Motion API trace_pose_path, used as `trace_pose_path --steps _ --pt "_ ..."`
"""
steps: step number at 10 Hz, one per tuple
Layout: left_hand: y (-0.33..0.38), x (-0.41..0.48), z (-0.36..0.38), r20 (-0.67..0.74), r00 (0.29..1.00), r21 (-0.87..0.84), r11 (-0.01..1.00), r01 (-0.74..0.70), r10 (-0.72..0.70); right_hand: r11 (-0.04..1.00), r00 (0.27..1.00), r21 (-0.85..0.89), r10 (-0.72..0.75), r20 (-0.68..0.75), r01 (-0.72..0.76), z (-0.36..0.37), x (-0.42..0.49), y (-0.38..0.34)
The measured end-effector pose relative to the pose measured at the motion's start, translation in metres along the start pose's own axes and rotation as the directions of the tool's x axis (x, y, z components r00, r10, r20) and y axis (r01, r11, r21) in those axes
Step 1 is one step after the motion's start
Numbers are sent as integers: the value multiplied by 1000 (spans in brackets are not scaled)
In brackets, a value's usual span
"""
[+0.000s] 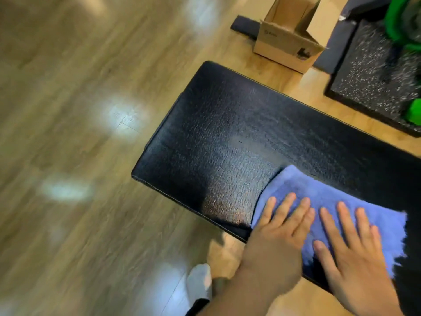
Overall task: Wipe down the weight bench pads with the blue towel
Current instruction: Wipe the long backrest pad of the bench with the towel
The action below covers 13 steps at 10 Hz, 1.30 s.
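Observation:
A black padded weight bench pad (223, 142) runs from the upper middle to the lower right. A blue towel (314, 192) lies flat on its near part. My left hand (278, 236) presses palm-down on the towel's left edge, fingers spread. My right hand (350, 254) presses flat on the towel beside it, fingers spread too. Neither hand grips the cloth; both lie on top of it. The pad's far end shines under a light.
An open cardboard box (289, 39) stands on the wooden floor (68, 110) beyond the pad's far end. A speckled black rubber mat (373, 74) with green equipment (403, 21) lies at the upper right. A foot in a white sock (199, 281) stands by the bench.

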State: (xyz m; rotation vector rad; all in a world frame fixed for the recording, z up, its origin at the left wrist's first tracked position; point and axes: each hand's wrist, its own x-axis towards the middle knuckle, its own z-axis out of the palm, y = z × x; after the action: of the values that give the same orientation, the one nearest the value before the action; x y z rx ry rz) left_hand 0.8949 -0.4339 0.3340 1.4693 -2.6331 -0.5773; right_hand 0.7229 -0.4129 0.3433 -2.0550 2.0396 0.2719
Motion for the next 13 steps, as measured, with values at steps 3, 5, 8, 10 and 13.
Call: trace_pose_path --steps 3,5,8,10,13 --pt "-147 -84 -33 -161 944 59 952 300 -288 936 931 42 -344 -121 351 -2 59 -188" --pt "-201 -50 -73 -3 792 86 789 608 -610 911 906 69 -391 -164 406 6 91 -241" --pt "-26 -19 -4 22 999 51 998 -34 33 994 987 25 -107 -121 111 20 -33 -43" --pt "-40 -49 -10 -92 995 -8 999 43 -43 992 988 12 -125 -87 126 15 -31 -62" --pt "-212 -78 -64 -112 819 -108 826 553 -563 888 884 -31 -460 -76 459 2 98 -260"
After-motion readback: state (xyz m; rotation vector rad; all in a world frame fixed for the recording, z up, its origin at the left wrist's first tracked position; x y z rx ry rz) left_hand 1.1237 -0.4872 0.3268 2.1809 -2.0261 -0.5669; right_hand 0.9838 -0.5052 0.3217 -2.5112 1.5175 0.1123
